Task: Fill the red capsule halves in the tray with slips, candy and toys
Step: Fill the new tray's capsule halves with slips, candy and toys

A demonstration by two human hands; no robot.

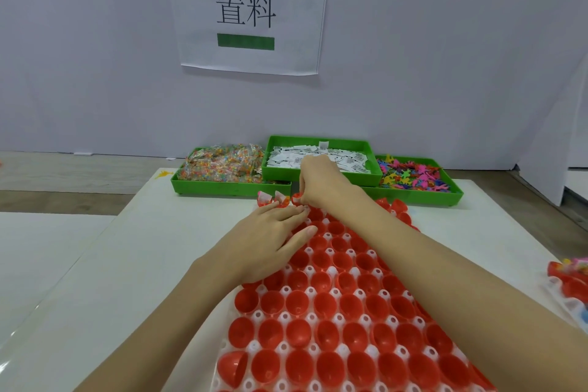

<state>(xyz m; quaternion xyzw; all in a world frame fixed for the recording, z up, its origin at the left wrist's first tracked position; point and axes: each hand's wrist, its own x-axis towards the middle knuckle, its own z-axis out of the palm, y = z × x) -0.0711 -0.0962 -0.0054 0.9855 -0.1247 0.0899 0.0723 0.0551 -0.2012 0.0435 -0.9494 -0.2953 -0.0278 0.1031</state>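
Fingers point(304, 199) of the right hand point(321, 183) curl down over a red capsule half point(296, 198) in the tray's far row; they look pinched on something small, probably a slip, though what they hold is hidden. Beside them the left hand point(273, 232) lies flat, its straight fingers point(294, 212) pressing on the cups just short of that row and holding nothing. Two halves point(270, 197) to the left of the right fingers already show white slips; every other red half across the white tray point(286, 289) looks empty, so I judge the job barely begun, with candy and toys not yet started. Beyond, on the bench point(127, 264), green bins hold candy point(222, 164), slips point(321, 157) and toys point(413, 173).
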